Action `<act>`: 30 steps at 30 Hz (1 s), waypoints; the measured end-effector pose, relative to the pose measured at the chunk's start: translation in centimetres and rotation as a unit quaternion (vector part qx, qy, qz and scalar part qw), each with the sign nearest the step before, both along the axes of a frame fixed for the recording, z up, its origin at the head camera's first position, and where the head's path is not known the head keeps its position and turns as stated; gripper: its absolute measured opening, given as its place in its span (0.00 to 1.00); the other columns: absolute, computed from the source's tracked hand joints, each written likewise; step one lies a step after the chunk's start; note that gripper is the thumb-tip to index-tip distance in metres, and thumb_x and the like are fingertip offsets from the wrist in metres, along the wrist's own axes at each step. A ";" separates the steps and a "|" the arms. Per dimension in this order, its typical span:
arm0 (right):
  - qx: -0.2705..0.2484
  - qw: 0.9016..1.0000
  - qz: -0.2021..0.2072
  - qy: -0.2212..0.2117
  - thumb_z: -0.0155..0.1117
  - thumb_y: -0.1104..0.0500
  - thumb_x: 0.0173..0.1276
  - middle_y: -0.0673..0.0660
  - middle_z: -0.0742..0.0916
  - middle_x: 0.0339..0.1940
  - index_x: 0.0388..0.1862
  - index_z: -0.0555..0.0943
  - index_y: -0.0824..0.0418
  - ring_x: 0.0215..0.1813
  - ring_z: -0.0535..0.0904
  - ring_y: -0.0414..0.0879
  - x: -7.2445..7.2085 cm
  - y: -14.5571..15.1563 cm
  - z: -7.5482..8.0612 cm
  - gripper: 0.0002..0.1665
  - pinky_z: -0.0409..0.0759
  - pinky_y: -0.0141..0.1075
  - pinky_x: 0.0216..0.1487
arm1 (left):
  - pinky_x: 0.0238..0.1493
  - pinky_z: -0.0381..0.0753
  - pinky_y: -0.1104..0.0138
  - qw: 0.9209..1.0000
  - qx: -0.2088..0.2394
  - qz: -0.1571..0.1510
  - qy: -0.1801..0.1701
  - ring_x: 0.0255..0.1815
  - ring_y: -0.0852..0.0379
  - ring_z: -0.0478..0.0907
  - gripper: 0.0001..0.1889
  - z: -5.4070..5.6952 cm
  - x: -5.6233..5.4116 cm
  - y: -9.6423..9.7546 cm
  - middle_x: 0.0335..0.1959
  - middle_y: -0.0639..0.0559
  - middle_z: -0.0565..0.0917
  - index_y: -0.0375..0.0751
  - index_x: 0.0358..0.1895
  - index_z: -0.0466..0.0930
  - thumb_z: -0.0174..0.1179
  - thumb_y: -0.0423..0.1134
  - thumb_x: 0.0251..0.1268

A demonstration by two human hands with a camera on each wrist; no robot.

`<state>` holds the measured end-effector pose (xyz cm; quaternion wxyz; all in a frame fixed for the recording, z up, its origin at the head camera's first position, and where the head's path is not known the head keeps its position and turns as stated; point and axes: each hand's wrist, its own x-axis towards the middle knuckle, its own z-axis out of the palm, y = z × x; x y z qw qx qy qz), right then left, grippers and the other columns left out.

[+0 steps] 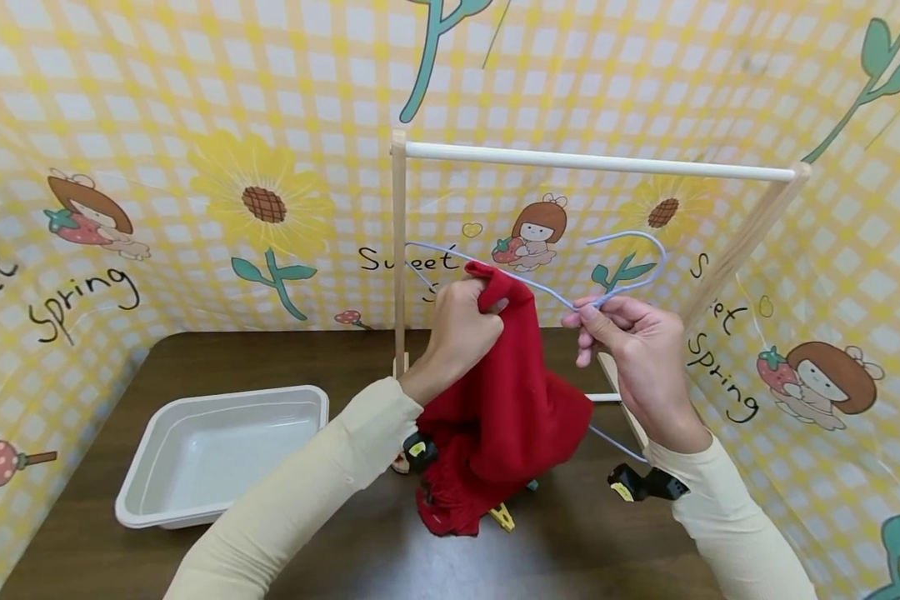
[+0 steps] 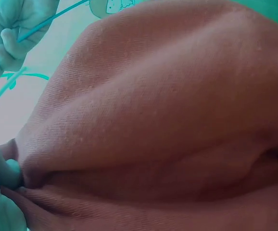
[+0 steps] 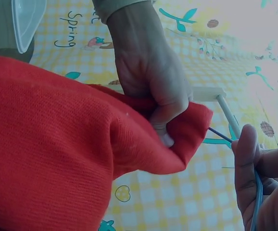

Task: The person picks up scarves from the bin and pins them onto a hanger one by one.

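Note:
My left hand (image 1: 461, 329) grips a red fringed scarf (image 1: 513, 400) near its upper edge, with the fingers curled into the cloth. The scarf's top lies over one shoulder of a pale blue wire hanger (image 1: 656, 250), and the rest hangs down in folds to its fringe low over the table. At the base of the hook, my right hand (image 1: 637, 350) pinches the hanger between thumb and fingers. In the right wrist view the left thumb presses into the scarf (image 3: 57, 144) close to the wire. Cloth hides much of the hanger's lower part.
Behind the hands stands a wooden rack with a white top bar (image 1: 600, 161). A pale grey basin (image 1: 153, 454) is on the table at left. Under the scarf's fringe lies a yellow clothespin (image 1: 502, 517). To the right, a blue wire (image 1: 618, 444) shows beneath the cloth.

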<state>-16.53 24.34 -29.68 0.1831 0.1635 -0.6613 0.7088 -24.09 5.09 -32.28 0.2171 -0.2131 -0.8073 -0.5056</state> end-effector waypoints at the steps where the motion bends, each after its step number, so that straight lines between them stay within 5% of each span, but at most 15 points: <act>1: 0.001 1.000 0.002 0.001 0.67 0.69 0.69 0.57 0.91 0.31 0.40 0.83 0.77 0.23 0.81 0.44 0.0 0.0 0.0 0.09 0.84 0.34 0.25 | 0.25 0.60 0.70 1.000 -0.010 -0.003 -0.005 0.23 0.57 0.63 0.11 0.1 -0.1 -0.1 0.18 0.48 0.78 0.37 0.18 0.77 0.60 0.25 0.57; 4: 0.003 1.000 0.002 0.002 0.66 0.69 0.69 0.57 0.91 0.31 0.37 0.83 0.76 0.22 0.81 0.44 0.1 -0.1 0.0 0.07 0.84 0.34 0.24 | 0.24 0.60 0.71 0.999 -0.037 -0.009 -0.023 0.24 0.58 0.64 0.12 0.1 -0.5 -0.2 0.19 0.50 0.78 0.40 0.18 0.76 0.59 0.25 0.57; 9: 0.003 1.000 -0.005 0.004 0.66 0.70 0.69 0.58 0.91 0.30 0.35 0.83 0.77 0.22 0.80 0.45 0.2 -0.5 -0.2 0.07 0.83 0.36 0.23 | 0.27 0.60 0.69 0.992 -0.114 0.001 -0.046 0.21 0.58 0.60 0.21 0.2 -0.8 -0.2 0.13 0.56 0.63 0.46 0.14 0.62 0.61 0.27 0.59; 15: 0.002 1.000 -0.024 -0.012 0.66 0.70 0.69 0.59 0.90 0.28 0.36 0.81 0.81 0.21 0.79 0.47 0.0 -0.5 -0.5 0.10 0.82 0.36 0.22 | 0.44 0.61 0.58 0.959 -0.275 0.063 -0.004 0.26 0.50 0.76 0.17 0.1 -0.9 0.1 0.17 0.50 0.74 0.41 0.18 0.71 0.67 0.37 0.62; 19: 0.018 0.999 -0.024 -0.026 0.66 0.70 0.69 0.58 0.91 0.29 0.35 0.82 0.80 0.21 0.80 0.45 -0.2 -0.4 -0.7 0.09 0.83 0.36 0.22 | 0.45 0.64 0.57 0.942 -0.321 0.092 0.006 0.37 0.46 0.80 0.16 -0.2 -0.8 0.1 0.26 0.45 0.80 0.37 0.39 0.76 0.72 0.43 0.60; 21: 0.022 0.999 -0.025 -0.034 0.66 0.69 0.69 0.57 0.91 0.29 0.35 0.82 0.78 0.21 0.81 0.44 -0.3 -0.3 -0.8 0.09 0.83 0.36 0.22 | 0.47 0.66 0.56 0.942 -0.320 0.097 0.019 0.44 0.44 0.81 0.23 -0.4 -0.7 0.0 0.33 0.44 0.83 0.36 0.49 0.73 0.73 0.45 0.60; 24: 0.022 0.998 -0.028 -0.043 0.67 0.68 0.69 0.57 0.91 0.29 0.34 0.82 0.77 0.21 0.81 0.44 -0.5 -0.2 -0.8 0.09 0.83 0.36 0.22 | 0.51 0.67 0.50 0.956 -0.275 0.087 0.059 0.54 0.43 0.77 0.23 -1.4 -0.1 -0.5 0.44 0.42 0.81 0.35 0.53 0.73 0.71 0.45 0.64; 27: 0.019 0.998 -0.028 -0.048 0.67 0.67 0.69 0.57 0.91 0.29 0.35 0.82 0.76 0.21 0.80 0.44 -0.6 0.0 -0.7 0.09 0.83 0.35 0.22 | 0.54 0.65 0.44 0.968 -0.202 0.071 0.129 0.62 0.42 0.73 0.21 -3.1 1.0 -1.2 0.57 0.38 0.75 0.34 0.58 0.75 0.66 0.42 0.68; 30: 0.019 0.998 -0.026 -0.053 0.68 0.66 0.69 0.57 0.91 0.29 0.35 0.83 0.75 0.21 0.80 0.44 -0.8 0.0 -0.6 0.09 0.83 0.35 0.23 | 0.54 0.64 0.44 0.967 -0.116 0.075 0.213 0.61 0.42 0.73 0.21 -4.8 2.2 -2.3 0.60 0.35 0.72 0.35 0.61 0.76 0.65 0.37 0.68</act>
